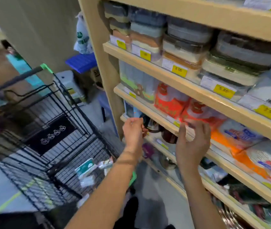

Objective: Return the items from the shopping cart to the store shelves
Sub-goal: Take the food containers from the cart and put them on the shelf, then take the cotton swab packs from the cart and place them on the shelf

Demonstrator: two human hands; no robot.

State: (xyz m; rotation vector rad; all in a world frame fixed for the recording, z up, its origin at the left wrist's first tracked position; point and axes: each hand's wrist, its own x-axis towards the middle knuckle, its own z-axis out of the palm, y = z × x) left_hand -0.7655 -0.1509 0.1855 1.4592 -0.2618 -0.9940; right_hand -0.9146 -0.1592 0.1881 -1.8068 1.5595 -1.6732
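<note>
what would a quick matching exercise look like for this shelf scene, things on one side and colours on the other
Things:
1. shopping cart
2. price tag reading 5.00
3. packs by the right hand
4. crate behind the cart

Colours:
A. blue
B. red-orange
C. black wire
D. yellow

Pairs: 1-C, 2-D, 3-B, 4-A

The right hand is spread open at the shelf edge below those packs.
</note>
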